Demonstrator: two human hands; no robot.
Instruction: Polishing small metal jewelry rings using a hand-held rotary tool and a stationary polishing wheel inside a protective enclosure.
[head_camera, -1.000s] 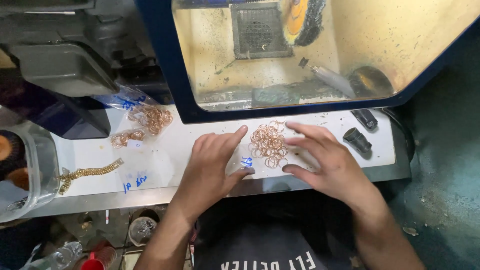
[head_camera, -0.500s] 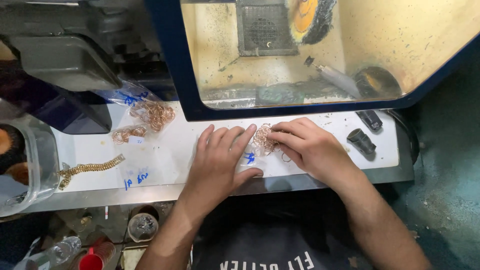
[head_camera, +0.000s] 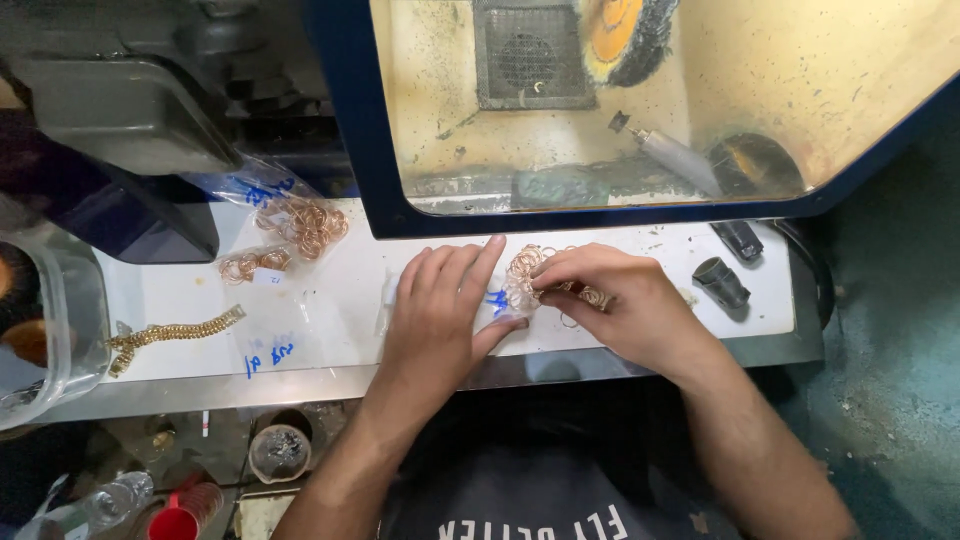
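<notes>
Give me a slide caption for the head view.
Right hand gathers copper-coloured rings beside flat left hand on white bench.

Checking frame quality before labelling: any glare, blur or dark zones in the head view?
Head view: sharp on the left hand, right hand and copper rings; white shelf evenly lit, no harsh glare; the dusty window hazes the polishing wheel behind it; left edge and under-shelf area fall dark; mild wide-angle bowing at the edges.

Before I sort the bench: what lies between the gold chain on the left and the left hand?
In the head view, only bare white benchtop with blue handwriting and a clear bag separates the gold chain from the left hand.
</notes>
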